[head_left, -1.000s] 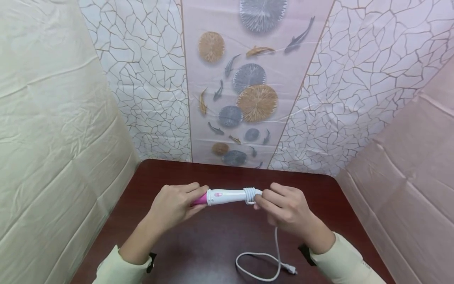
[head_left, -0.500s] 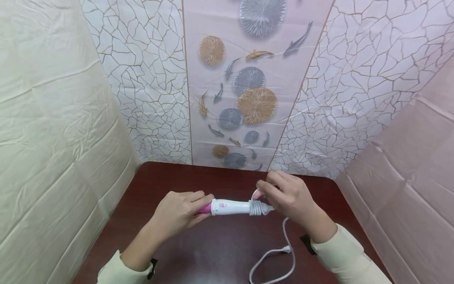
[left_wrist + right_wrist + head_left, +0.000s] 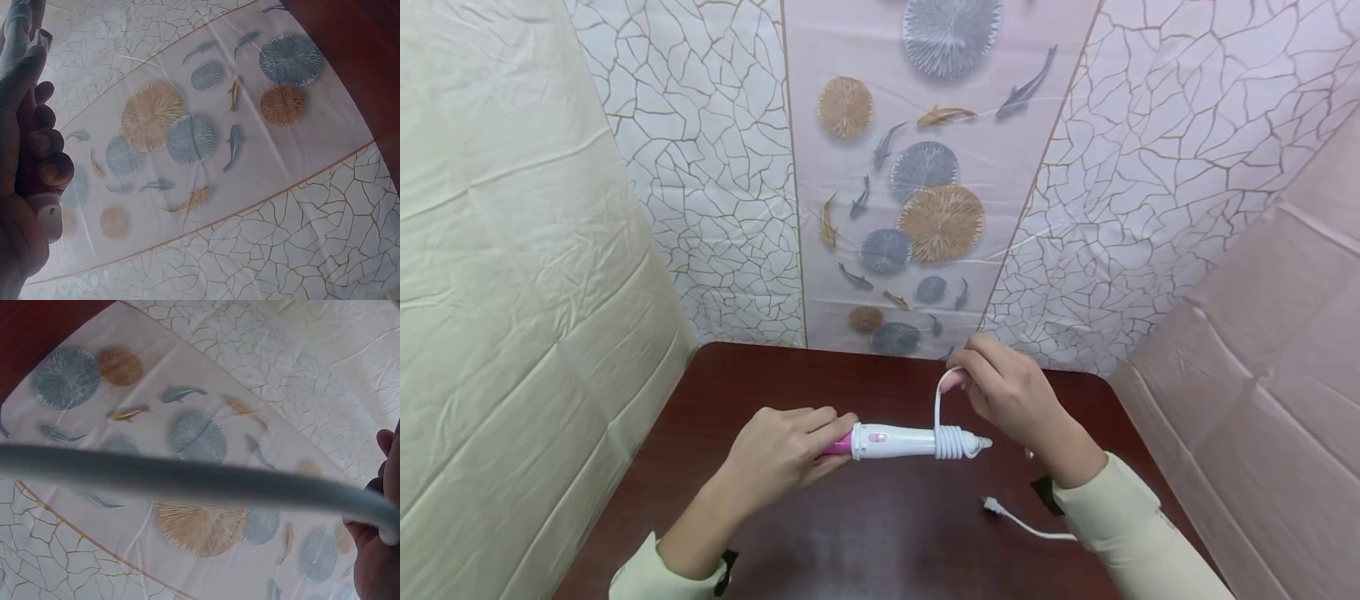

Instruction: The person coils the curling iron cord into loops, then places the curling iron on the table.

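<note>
Hair-styling iron (image 3: 895,442): landmark for all positions below. Behind the iron stands a printed wall covering (image 3: 940,221); beneath it lies a dark red-brown table (image 3: 850,525). The iron is held over the table, long axis running left to right between the hands. Left hand (image 3: 786,450): fingers wrapped around the pink barrel (image 3: 837,447) at the iron's left end. Right hand (image 3: 1009,393): beyond the handle's right end, nearer the coil (image 3: 949,443), thumb and fingers pinching the white cord (image 3: 937,408). The cord runs from this pinch to the coil wound around the handle. Plug (image 3: 992,506): in front of the iron's right end; whether hanging or resting cannot be determined. Pink switch (image 3: 877,437): on the handle, near the barrel.
</note>
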The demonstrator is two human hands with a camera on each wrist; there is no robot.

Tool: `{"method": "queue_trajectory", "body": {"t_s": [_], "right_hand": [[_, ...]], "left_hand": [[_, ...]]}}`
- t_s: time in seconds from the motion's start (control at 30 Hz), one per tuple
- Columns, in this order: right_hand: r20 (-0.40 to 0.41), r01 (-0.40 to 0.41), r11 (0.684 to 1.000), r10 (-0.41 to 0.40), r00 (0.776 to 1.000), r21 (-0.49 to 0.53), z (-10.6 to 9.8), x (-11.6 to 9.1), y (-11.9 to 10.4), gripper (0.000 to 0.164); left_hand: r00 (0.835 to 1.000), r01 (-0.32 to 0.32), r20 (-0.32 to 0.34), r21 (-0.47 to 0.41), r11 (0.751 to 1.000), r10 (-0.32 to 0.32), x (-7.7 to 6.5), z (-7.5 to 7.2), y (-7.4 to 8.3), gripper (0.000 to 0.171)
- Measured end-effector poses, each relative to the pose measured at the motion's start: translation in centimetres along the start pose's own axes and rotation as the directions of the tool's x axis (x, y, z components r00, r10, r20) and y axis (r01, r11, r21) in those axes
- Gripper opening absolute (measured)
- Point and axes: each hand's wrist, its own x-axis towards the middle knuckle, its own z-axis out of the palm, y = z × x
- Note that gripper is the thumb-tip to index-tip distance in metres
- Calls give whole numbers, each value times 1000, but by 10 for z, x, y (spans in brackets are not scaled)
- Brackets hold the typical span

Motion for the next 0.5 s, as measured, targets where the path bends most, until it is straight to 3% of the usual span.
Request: {"method": "queue_trajectory", "body": {"t_s": [0.27,0.5], "right_hand": [[49,-97,995,97,994,-5,10,-5,19,32],[124,-185,983,184,975,-4,22,-19,29,6]], "left_hand": [[1000,-21,-13,-3,1000,21,3,1,3,51],[999,-35,-35,-7,999,35,6,0,5,50]]}}
